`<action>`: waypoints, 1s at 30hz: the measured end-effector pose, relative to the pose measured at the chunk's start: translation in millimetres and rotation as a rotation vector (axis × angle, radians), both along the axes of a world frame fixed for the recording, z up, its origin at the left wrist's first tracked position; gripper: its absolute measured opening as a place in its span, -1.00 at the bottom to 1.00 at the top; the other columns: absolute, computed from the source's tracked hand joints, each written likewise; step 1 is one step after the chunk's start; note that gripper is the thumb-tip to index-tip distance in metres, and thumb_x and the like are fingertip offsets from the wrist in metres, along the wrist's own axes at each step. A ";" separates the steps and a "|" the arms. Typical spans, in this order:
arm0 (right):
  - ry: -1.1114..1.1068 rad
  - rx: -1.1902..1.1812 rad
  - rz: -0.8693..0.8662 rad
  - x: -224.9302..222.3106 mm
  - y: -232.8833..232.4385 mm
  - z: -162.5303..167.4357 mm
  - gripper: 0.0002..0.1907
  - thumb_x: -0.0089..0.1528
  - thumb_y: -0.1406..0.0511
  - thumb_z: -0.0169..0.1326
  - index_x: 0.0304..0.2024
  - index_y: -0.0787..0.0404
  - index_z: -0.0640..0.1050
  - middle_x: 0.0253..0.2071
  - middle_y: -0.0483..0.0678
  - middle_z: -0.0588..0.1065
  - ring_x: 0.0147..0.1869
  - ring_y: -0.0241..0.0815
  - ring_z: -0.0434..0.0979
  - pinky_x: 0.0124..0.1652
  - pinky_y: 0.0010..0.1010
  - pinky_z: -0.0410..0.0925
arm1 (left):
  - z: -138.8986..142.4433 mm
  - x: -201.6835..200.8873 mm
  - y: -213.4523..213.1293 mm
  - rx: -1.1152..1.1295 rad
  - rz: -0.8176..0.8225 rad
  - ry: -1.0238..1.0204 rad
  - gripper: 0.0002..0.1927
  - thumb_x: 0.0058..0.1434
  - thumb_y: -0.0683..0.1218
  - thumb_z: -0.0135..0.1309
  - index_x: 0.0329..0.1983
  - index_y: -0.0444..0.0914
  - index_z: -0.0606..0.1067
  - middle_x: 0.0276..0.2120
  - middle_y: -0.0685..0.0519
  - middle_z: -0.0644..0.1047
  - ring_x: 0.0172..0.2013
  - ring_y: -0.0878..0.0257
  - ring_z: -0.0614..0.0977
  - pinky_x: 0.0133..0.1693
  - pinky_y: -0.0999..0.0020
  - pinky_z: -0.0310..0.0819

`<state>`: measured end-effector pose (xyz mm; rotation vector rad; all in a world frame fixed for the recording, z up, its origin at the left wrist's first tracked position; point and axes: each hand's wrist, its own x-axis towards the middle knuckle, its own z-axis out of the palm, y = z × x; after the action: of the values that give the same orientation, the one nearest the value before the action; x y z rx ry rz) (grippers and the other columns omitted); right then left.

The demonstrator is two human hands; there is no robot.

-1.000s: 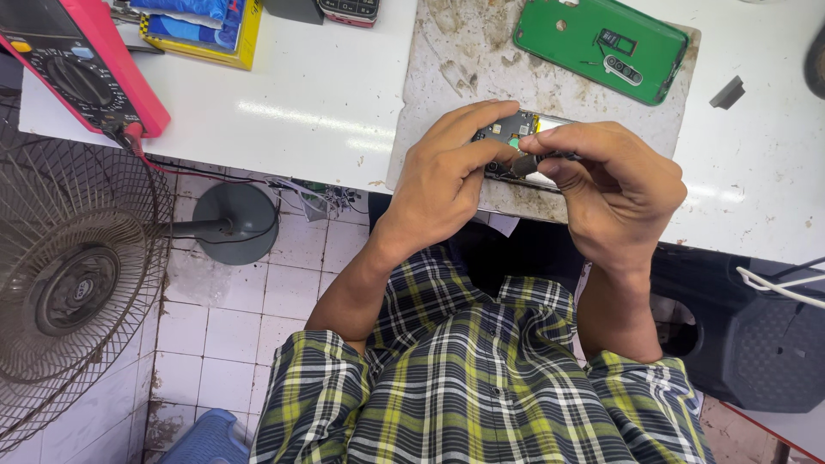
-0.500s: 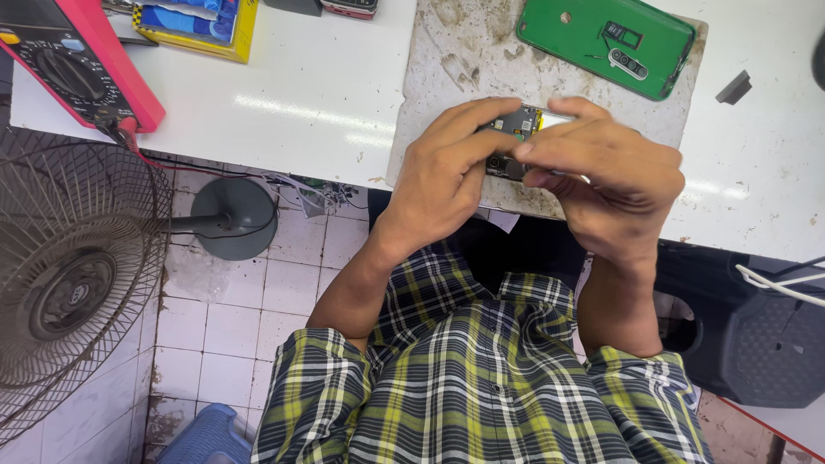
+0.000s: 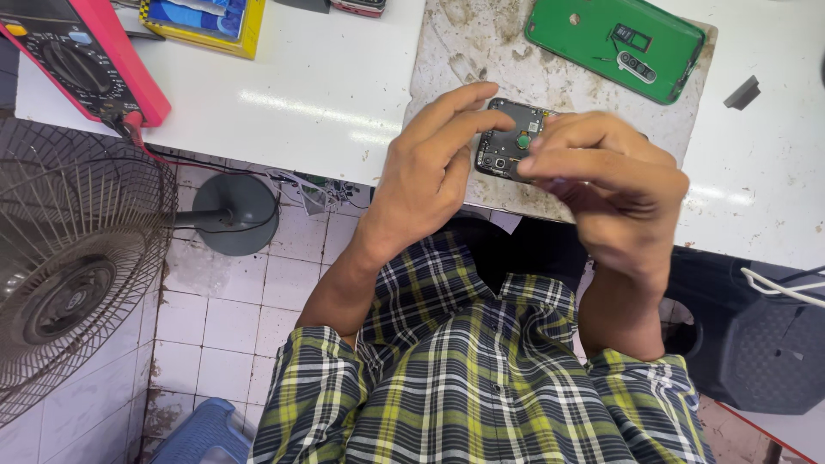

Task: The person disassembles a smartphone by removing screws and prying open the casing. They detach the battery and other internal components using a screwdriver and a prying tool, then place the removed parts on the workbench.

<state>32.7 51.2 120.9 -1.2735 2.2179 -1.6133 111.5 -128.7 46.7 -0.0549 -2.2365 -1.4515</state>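
We're gripping opened phone [image 3: 509, 146] with left hand [image 3: 430, 163], right hand [image 3: 614, 193]; green back cover [image 3: 632, 43] already off, internals still exposed.

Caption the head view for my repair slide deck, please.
Both hands, left hand and right hand, hold an opened phone over a stained mat.
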 end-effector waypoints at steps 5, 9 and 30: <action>0.167 0.007 0.009 0.3 -0.8 -1.6 -0.65 0.09 0.66 0.23 -0.08 0.42 0.55 -0.06 0.19 0.51 0.06 -0.04 0.56 0.04 -0.35 0.45 | 0.6 3.7 -8.2 0.014 -0.034 -0.031 -0.61 0.29 -0.39 -0.05 0.09 -0.22 0.57 0.27 -0.07 0.49 0.17 0.03 0.64 0.11 0.26 0.58; 0.023 -0.079 -0.067 6.3 1.4 -8.2 -0.69 0.25 0.70 0.16 -0.02 0.40 0.56 -0.05 0.08 0.55 0.05 -0.17 0.63 0.02 -0.48 0.53 | -0.8 3.9 -10.0 -0.023 -0.035 0.000 -0.56 0.24 -0.40 -0.07 0.09 -0.21 0.58 0.29 -0.05 0.48 0.27 0.00 0.57 0.23 0.21 0.54; -0.021 -0.144 -0.018 -1.2 -11.6 -32.7 -0.76 0.37 0.74 0.12 0.00 0.44 0.56 -0.06 0.08 0.57 0.04 -0.21 0.65 -0.03 -0.55 0.54 | -7.8 4.8 -8.6 -0.096 0.019 0.006 -0.70 0.21 -0.36 0.02 -0.07 -0.25 0.61 0.25 -0.02 0.50 0.26 0.00 0.54 0.26 0.18 0.49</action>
<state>31.5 39.6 88.2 -1.2673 2.1417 -1.8141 116.3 -137.3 38.9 -0.0690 -2.2940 -1.3322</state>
